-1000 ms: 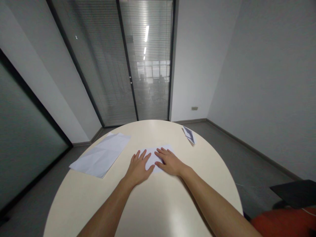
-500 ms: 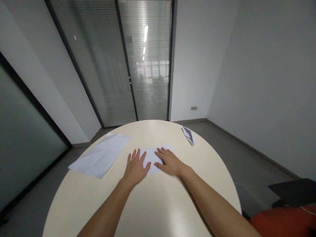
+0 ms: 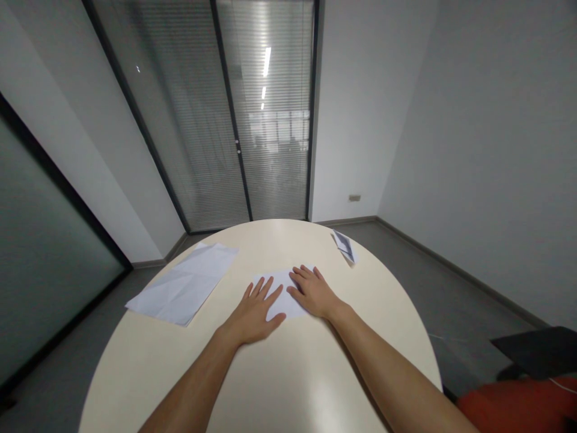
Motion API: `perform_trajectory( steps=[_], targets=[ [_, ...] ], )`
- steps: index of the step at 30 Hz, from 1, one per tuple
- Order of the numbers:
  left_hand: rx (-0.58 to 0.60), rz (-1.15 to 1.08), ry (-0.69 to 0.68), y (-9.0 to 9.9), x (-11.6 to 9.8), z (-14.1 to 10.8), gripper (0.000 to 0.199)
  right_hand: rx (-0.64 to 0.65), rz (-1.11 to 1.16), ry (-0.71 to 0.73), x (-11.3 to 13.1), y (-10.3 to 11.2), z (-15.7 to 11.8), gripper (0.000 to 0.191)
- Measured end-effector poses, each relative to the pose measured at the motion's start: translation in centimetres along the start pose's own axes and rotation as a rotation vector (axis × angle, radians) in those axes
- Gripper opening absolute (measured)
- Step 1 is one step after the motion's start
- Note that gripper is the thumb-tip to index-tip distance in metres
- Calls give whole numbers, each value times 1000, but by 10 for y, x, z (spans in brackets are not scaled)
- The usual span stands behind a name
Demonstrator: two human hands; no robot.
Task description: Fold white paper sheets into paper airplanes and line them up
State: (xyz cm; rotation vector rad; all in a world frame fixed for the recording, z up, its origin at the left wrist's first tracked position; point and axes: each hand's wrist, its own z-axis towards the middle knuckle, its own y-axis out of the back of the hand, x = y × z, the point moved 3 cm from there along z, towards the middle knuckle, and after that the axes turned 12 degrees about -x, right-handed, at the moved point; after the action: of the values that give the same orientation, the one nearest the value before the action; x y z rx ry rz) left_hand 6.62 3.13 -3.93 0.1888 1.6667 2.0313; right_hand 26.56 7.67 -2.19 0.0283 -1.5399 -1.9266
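A small white sheet of paper (image 3: 285, 304) lies flat on the round cream table (image 3: 279, 367), partly covered by both hands. My left hand (image 3: 256, 316) rests palm down over the sheet's left side, fingers spread. On its right side lies my right hand (image 3: 314, 293), also palm down, with fingers stretched forward and the thumb pointing left. A strip of the sheet shows between the two hands. Neither hand grips anything.
Larger creased white sheets (image 3: 183, 285) lie at the table's left edge. Near the far right edge sits a folded piece of paper (image 3: 344, 247). A red chair (image 3: 518, 406) and a dark flat object (image 3: 538, 352) stand at the lower right. Glass doors (image 3: 270, 150) rise behind.
My left hand has slid a little to the right over the sheet. My right hand has shifted slightly right, its thumb drawn in nearer the fingers.
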Motion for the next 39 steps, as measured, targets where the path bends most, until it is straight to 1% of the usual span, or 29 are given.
perform_trajectory(
  steps=[2, 4, 6, 9, 16, 21, 24, 28, 30, 34, 36, 39],
  targets=[
    [8, -21, -51, 1, -6, -1, 71, 16, 33, 60, 3, -1, 0, 57],
    [5, -37, -96, 2, -12, -1, 72, 44, 59, 90, 5, -4, 0, 58],
    [3, -43, -114, 3, -16, -1, 74, 65, 63, 92, 4, -7, 1, 59],
    [13, -38, -101, 4, -17, 0, 76, 75, 41, 66, 0, -9, 2, 59],
    [-3, -31, -22, 1, -15, -1, 78, 34, -63, -61, -10, -7, 2, 59],
    [-29, -16, 25, -3, -10, 0, 78, -31, -90, -99, -14, -2, 4, 57],
    [-35, -7, 50, -4, -7, 1, 79, -30, -44, -44, -11, -1, 4, 57],
    [-29, 8, 90, -3, -6, 3, 75, 70, -3, 30, -8, -3, 2, 61],
    [-41, 13, 114, -3, -6, 4, 73, 83, -11, 9, -10, -3, 2, 63],
    [-72, 30, 180, -6, 1, 7, 74, 51, -27, -37, -14, -2, 2, 64],
    [-76, 47, 215, -8, 5, 9, 73, 43, -15, 10, -11, 0, 2, 62],
    [-94, 86, 264, -8, 11, 10, 71, 56, 32, 132, -3, 1, 1, 59]
  ],
)
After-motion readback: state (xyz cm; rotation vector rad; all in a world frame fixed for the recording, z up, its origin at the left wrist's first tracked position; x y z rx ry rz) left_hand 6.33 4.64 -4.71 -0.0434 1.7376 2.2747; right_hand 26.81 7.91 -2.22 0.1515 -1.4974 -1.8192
